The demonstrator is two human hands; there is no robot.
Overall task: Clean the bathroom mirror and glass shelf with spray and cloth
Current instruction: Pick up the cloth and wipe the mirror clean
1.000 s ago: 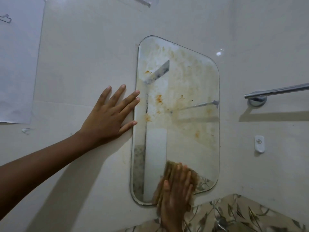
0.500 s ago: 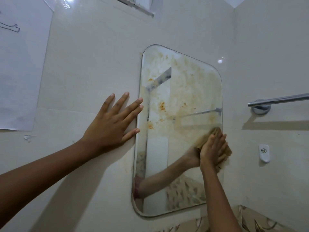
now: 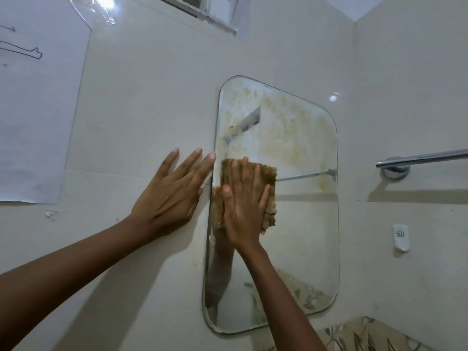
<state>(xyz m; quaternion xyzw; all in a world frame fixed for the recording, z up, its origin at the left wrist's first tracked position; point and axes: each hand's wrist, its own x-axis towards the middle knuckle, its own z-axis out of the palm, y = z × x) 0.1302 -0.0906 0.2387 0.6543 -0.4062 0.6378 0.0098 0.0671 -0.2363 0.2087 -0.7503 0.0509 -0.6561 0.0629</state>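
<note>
A rounded rectangular mirror (image 3: 298,224) hangs on the cream tiled wall, its upper half smeared with yellowish stains. My right hand (image 3: 244,206) presses a brown cloth (image 3: 268,173) flat against the glass near the mirror's left edge, fingers straight and spread. My left hand (image 3: 174,196) rests flat on the wall just left of the mirror, its fingertips reaching the mirror's rim. No spray bottle or glass shelf is in view.
A chrome towel bar (image 3: 420,159) juts from the wall at the right, with a small white wall fitting (image 3: 401,237) below it. A white paper sheet (image 3: 35,110) is stuck on the wall at the left. Patterned tiles (image 3: 359,335) show at the bottom right.
My right hand swept the cloth from the mirror's bottom up to its right edge, then across to the left edge at mid-height. Rust-coloured spots at mid-mirror are gone. Left hand stayed put.
</note>
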